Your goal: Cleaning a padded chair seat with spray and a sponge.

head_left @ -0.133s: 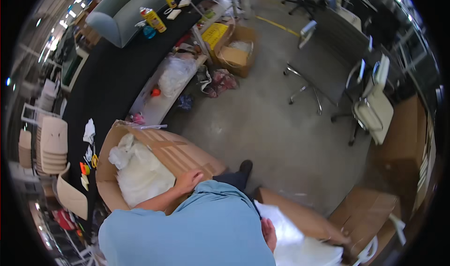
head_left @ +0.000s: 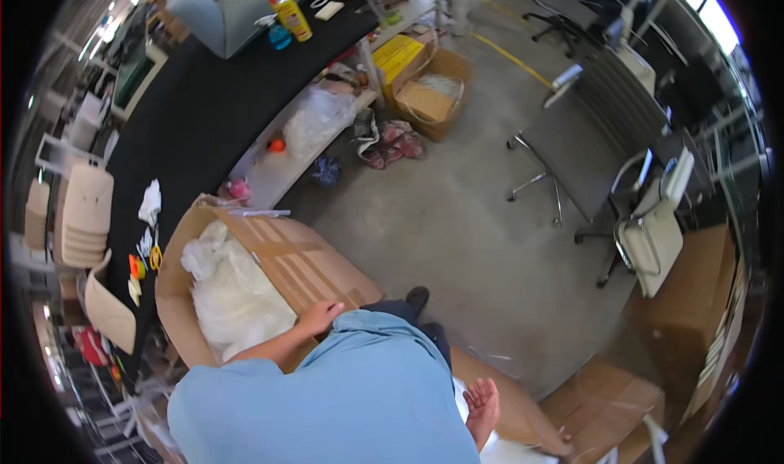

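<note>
My left hand (head_left: 320, 318) hangs loosely beside the near edge of a large open cardboard box (head_left: 286, 260), its fingers relaxed with nothing visible in them. Inside that box lies a heap of white, fluffy-looking material (head_left: 237, 296) with thin clear plastic (head_left: 204, 256) on top. To the right of my blue shirt, my right hand (head_left: 483, 404) is raised, its fingers a little apart and slightly bent, holding nothing. Behind and below it, white sheet-like material (head_left: 510, 452) shows beside another cardboard box (head_left: 510, 394); my body hides part of it.
A long black-topped table (head_left: 171, 129) bears a grey-blue armchair (head_left: 237, 15), spray bottles and yellow scissors (head_left: 156, 257). Plastic bags (head_left: 318, 121) fill its lower shelf. Ahead, a carton (head_left: 433, 96) stands on the floor. Office chairs (head_left: 596, 129) and more cardboard (head_left: 608, 407) are at the right.
My right hand has lifted up and forward from beside my shirt, its fingers now showing apart. My left hand has barely moved; the whole view has shifted slightly.
</note>
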Motion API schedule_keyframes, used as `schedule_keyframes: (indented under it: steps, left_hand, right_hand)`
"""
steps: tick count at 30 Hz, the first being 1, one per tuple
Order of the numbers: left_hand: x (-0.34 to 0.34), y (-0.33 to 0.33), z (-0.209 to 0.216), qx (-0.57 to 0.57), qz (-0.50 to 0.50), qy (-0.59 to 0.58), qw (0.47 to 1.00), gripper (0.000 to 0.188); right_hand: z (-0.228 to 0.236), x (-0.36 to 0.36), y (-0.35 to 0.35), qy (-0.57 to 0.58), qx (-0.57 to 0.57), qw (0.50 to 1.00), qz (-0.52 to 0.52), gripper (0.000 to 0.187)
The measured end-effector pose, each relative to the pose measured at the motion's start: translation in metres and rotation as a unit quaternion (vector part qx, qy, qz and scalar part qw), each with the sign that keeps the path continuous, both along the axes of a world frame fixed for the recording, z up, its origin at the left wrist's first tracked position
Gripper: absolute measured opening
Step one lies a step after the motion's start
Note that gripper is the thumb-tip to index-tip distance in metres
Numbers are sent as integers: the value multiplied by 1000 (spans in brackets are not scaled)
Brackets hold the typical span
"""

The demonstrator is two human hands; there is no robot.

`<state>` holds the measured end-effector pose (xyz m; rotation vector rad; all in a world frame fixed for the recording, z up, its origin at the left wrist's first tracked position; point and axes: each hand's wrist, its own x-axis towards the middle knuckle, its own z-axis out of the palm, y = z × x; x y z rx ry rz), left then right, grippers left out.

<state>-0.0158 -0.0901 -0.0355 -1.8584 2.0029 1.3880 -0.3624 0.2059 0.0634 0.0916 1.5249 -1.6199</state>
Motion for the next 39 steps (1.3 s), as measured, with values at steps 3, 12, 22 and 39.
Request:
schedule_keyframes:
  steps: [3, 12, 22, 39]
  left_hand:
    - [8, 23, -7, 96, 144, 60, 983, 47]
    - [-38, -4, -44, 123, 440, 143, 878, 38]
    - [-88, -47, -146, 14, 630, 244, 737, 41]
    - [-39, -192, -106, 68, 840, 209, 496, 40]
  right_hand:
    - [-13, -49, -12, -9, 87, 996, 37, 48]
    - [-96, -210, -255, 87, 122, 966, 208, 42]
    - [-73, -105, -733, 190, -145, 783, 574, 47]
    - [46, 237, -1257, 420, -310, 731, 439, 94]
